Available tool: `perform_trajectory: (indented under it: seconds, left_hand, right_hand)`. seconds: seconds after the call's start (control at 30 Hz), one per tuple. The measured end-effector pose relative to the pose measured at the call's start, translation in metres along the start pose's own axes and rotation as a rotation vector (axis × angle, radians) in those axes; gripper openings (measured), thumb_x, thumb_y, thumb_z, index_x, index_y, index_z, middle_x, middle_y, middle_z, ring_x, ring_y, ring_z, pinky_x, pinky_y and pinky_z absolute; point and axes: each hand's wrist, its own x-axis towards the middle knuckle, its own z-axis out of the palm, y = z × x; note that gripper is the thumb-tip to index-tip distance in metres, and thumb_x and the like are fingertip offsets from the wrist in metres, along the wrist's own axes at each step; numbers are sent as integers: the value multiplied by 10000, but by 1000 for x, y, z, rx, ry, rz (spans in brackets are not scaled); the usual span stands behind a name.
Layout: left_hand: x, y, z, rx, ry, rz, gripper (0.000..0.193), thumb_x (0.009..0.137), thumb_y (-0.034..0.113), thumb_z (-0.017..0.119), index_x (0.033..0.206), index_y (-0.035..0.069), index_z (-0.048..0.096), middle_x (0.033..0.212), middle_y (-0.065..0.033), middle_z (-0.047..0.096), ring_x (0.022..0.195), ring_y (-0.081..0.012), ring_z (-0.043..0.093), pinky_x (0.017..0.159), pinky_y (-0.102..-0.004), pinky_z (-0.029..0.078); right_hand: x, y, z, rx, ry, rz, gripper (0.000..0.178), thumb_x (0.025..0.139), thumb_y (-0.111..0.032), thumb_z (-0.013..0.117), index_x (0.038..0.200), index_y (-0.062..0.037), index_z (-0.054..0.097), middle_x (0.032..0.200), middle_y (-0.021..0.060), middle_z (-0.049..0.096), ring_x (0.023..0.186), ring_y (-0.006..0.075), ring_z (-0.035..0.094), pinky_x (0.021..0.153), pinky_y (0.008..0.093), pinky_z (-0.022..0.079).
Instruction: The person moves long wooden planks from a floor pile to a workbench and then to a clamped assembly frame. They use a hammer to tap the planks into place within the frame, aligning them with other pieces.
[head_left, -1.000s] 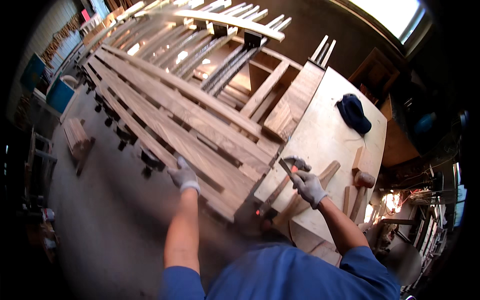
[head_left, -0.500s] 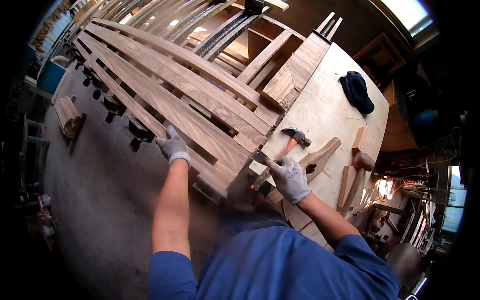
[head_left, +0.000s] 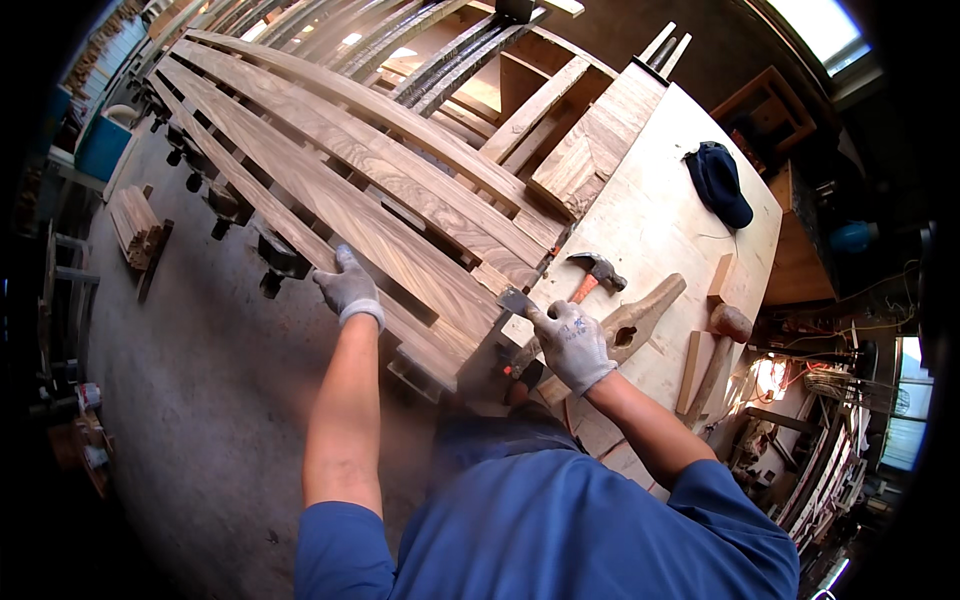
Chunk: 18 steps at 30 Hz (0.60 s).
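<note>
Gloved in white, my left hand [head_left: 350, 290] is closed over the near wooden strip [head_left: 405, 338] of a long slatted wooden panel. My right hand [head_left: 578, 350], also gloved, grips a putty knife [head_left: 516, 301]; its handle is mostly hidden in the fist. The flat metal blade points at the panel's right end, beside the corner; whether it touches the wood I cannot tell. Wide grained boards [head_left: 350, 215] lie side by side with gaps between them. Just beyond my right hand, a claw hammer [head_left: 597, 272] with an orange handle lies on the pale worktable [head_left: 660, 235].
A shaped wooden piece with a hole [head_left: 640, 320], a mallet [head_left: 730, 322] and a dark blue cap [head_left: 718, 185] lie on the worktable. Black clamps [head_left: 280, 258] stick out below the panel's near edge. A bundle of wood strips [head_left: 137, 228] stands on the floor at left.
My right hand has shifted slightly nearer to me, and the putty knife's blade has turned so its face catches more light. My left hand keeps its place on the strip.
</note>
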Motion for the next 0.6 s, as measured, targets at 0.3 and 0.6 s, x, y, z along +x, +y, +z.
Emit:
perform_trajectory:
  seconds: [0.3, 0.6]
  left_hand:
    - [5, -6, 6, -11, 22, 16, 793, 964, 497, 648, 1429, -102, 416, 1349, -362, 572, 1197, -471, 618, 1015, -486, 508]
    - [8, -11, 8, -6, 20, 46, 802, 983, 491, 616, 1418, -148, 403, 1368, -382, 543, 1236, -485, 586, 1049, -483, 487]
  right_hand:
    - [59, -27, 6, 52, 44, -46, 312, 854, -117, 650, 1163, -128, 691, 1005, 137, 658, 938, 332, 672, 751, 456, 567]
    - [15, -11, -9, 376, 69, 56, 257, 908, -137, 690, 1158, -157, 743, 927, 151, 672, 814, 355, 685, 695, 456, 541]
